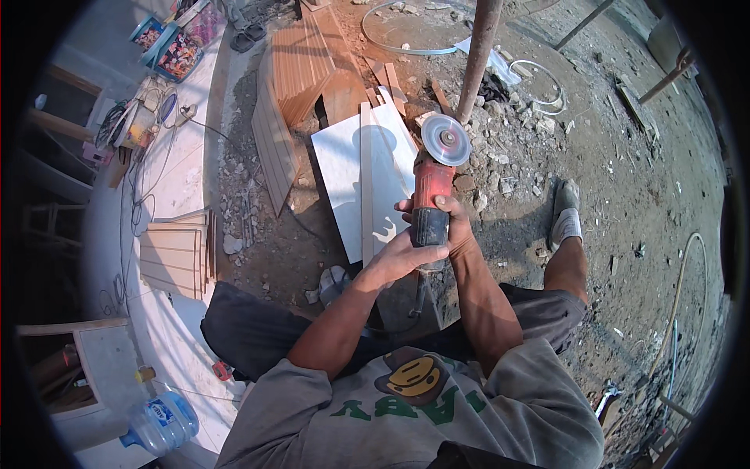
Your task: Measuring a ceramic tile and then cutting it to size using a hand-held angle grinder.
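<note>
The angle grinder [431, 195] is between the left hand [397, 259] and right hand [457, 223], just right of the board [332, 164] in view. A narrow strip [366, 187] lies lengthwise on the board, and stacked planks [297, 70] stand beyond its far left corner. A pole [478, 55] rises past its far right corner. On the ledge [176, 187] at left, tubs [176, 55] occupy the far end, tiles [173, 258] the right edge, and a bottle [162, 424] the near end.
</note>
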The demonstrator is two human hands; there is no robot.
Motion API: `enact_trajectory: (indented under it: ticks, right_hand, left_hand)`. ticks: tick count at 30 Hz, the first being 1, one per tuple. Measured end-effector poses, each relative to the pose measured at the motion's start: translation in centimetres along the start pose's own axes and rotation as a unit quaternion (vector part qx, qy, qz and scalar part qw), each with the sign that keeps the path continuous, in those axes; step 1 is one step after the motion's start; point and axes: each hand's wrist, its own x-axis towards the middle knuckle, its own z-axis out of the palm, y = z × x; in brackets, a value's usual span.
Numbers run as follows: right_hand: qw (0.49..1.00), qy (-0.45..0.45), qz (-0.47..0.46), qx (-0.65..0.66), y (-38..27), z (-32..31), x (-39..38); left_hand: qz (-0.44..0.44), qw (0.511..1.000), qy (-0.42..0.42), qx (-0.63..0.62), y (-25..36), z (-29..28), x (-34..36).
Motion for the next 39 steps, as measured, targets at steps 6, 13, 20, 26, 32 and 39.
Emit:
enact_trajectory:
  ticks: [6,13,20,26,32,39]
  right_hand:
    - [0.870,0.146,-0.061,-0.468,-1.0,6.6,-1.7]
    - [0.865,0.273,-0.097,-0.410,0.5,4.6,0.6]
    - [0.826,0.309,-0.126,-0.455,-2.3,1.5,3.0]
    - [0.795,0.295,-0.115,-0.518,-1.5,0.1,2.3]
    - [0.762,0.294,-0.094,-0.569,-1.6,-1.5,4.4]
    - [0.788,0.249,-0.055,-0.561,0.4,-0.6,12.0]
  left_hand:
    - [-0.019,0.958,0.150,0.242,-0.7,-0.1,1.1]
    - [-0.053,0.872,0.237,0.426,-0.6,0.1,2.2]
    - [0.035,0.843,0.235,0.483,-2.7,-9.2,5.5]
    - [-0.071,0.722,0.401,0.559,-3.6,-15.8,10.9]
    - [-0.078,0.749,0.440,0.488,-5.3,-18.3,11.9]
    - [-0.072,0.740,0.483,0.463,-6.5,-20.8,10.1]
